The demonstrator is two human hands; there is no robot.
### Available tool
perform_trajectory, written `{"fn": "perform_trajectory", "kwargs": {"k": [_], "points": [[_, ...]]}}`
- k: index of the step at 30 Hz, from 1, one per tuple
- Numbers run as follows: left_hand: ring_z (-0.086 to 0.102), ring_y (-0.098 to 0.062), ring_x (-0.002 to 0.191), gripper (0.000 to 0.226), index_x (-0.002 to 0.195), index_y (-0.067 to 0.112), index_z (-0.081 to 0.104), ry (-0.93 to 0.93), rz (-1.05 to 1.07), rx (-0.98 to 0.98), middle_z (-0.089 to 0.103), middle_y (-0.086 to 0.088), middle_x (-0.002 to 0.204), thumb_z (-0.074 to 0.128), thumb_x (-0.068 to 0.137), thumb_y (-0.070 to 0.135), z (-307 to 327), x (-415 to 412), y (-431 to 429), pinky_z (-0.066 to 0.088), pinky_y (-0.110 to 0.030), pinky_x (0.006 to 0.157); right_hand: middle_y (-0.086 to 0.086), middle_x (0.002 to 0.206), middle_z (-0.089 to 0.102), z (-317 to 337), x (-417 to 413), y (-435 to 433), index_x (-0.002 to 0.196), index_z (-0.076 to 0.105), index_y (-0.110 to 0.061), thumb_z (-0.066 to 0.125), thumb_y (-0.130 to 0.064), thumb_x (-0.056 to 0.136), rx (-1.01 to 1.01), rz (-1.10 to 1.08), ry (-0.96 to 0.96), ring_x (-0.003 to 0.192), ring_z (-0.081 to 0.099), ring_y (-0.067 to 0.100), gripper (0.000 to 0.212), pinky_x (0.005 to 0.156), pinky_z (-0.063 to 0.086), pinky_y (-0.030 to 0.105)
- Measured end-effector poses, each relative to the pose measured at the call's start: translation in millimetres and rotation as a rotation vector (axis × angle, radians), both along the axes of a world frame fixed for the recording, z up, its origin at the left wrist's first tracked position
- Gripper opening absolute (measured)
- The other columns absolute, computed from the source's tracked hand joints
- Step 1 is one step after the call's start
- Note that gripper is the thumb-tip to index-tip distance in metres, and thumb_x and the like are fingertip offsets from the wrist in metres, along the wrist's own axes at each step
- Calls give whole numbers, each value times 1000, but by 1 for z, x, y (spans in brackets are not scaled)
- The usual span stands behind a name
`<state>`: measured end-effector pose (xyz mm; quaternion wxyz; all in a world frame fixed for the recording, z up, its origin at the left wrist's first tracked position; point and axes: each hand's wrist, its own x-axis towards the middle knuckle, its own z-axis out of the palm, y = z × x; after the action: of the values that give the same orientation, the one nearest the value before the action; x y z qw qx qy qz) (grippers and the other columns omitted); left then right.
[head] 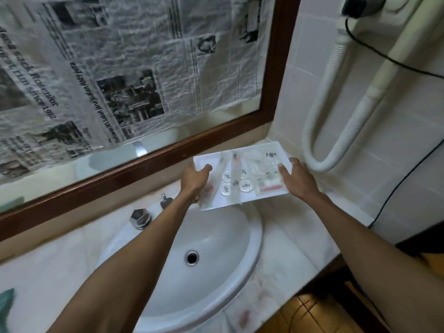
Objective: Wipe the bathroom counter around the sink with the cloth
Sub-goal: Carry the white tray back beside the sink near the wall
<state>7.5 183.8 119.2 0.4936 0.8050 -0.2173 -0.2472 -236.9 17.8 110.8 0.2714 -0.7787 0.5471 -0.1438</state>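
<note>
A white tray (254, 198) of small toiletries, round caps and sachets sits over the back right of the marble counter (295, 227), overlapping the rim of the white oval sink (216, 275). My left hand (193, 180) grips the tray's left edge, thumb on top. My right hand (299, 177) holds its right edge. Whether the tray rests on the counter or is lifted I cannot tell. A green cloth (6, 302) shows at the far left edge of the counter, away from both hands.
A chrome tap handle (139, 218) stands behind the basin. A wood-framed mirror (149, 162) covered with newspaper runs along the back. On the tiled right wall hangs a white ribbed hose (336, 131) with a black cable (394, 188). Reddish stains (245, 317) mark the counter's front.
</note>
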Motion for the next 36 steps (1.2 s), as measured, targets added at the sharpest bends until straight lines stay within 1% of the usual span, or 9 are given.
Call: {"fn": "perform_trajectory", "kwargs": {"k": [2,7,15,18,21,23,26,29,36], "points": [[59,-9,71,26,107,17,69,21,0,24,66,3,90,65,88,34,-4,3,-15,41,-24,57,19,144,44,-7,1,-10,149,35,-14,41,-53,99,18,-15,-1,127,50,41,63,106,39,45],[64,-10,79,27,109,24,68,12,-22,44,71,5,99,63,85,36,-19,13,-54,42,-21,59,21,143,42,-21,7,-43,148,36,-10,43,-50,100,44,-13,11,127,50,41,62,106,40,44],[68,-25,97,40,105,24,67,52,51,116,73,2,103,60,73,46,-67,18,-118,56,-40,90,26,143,40,-63,27,-121,149,34,-5,43,-49,101,131,51,60,134,42,41,66,111,33,42],[65,-28,107,60,116,19,66,114,143,162,69,-2,114,62,67,54,-88,16,-141,53,-40,94,27,140,42,-83,38,-153,148,35,-6,44,-52,99,168,73,86,129,46,41,68,109,38,44],[59,-29,119,65,132,16,57,111,161,198,60,-5,129,64,77,51,-106,13,-163,48,-37,97,27,142,42,-99,49,-179,149,34,-7,43,-53,99,182,89,130,132,44,41,69,108,37,45],[60,-30,113,59,127,16,59,111,158,207,62,-7,124,64,79,50,-116,13,-172,48,-36,93,26,145,41,-106,58,-193,150,32,-8,43,-55,98,197,101,149,135,41,41,71,109,35,47],[64,-27,103,66,110,18,64,143,158,222,64,-6,113,64,61,62,-131,15,-181,53,-40,90,25,146,41,-116,68,-209,151,30,-10,45,-58,96,218,112,145,136,40,40,75,110,34,49],[65,-26,102,76,111,17,62,130,108,266,65,-6,113,69,51,64,-150,20,-188,54,-42,92,24,147,40,-126,76,-223,152,27,-11,47,-61,94,233,127,137,137,39,40,79,111,33,50],[69,-18,91,80,107,16,58,111,42,243,69,-3,109,83,46,61,-164,23,-195,57,-34,78,21,151,37,-139,81,-240,153,27,-12,54,-65,88,215,131,124,141,34,40,87,111,29,49]]}}
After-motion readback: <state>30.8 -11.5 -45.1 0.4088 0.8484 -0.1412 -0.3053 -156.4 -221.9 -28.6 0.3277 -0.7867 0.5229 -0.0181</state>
